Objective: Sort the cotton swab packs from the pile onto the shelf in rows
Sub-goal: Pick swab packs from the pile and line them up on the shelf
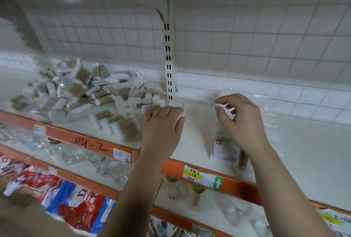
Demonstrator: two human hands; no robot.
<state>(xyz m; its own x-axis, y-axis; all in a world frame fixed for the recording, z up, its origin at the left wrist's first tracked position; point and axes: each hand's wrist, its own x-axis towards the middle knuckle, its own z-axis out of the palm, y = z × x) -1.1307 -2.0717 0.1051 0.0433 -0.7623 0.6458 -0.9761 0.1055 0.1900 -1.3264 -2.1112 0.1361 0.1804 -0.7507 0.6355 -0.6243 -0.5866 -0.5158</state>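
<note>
A loose pile of cotton swab packs [79, 88] lies on the white shelf [303, 151], left of the slotted upright. One more pack [117, 124] lies apart, nearer the front edge. My left hand [163, 124] grips a pack [152, 107] at its far end, fingers curled over it. My right hand [241, 121] pinches the white top of another pack [226, 147], which stretches blurred toward the front edge. The motion blur hides the packs' exact outlines.
The slotted upright [168, 62] stands at the shelf's back, with a wire grid behind it. An orange front rail [91, 144] carries handwritten labels. The lower shelf holds clear glassware [106, 164]; red and blue bags [76, 206] lie below that.
</note>
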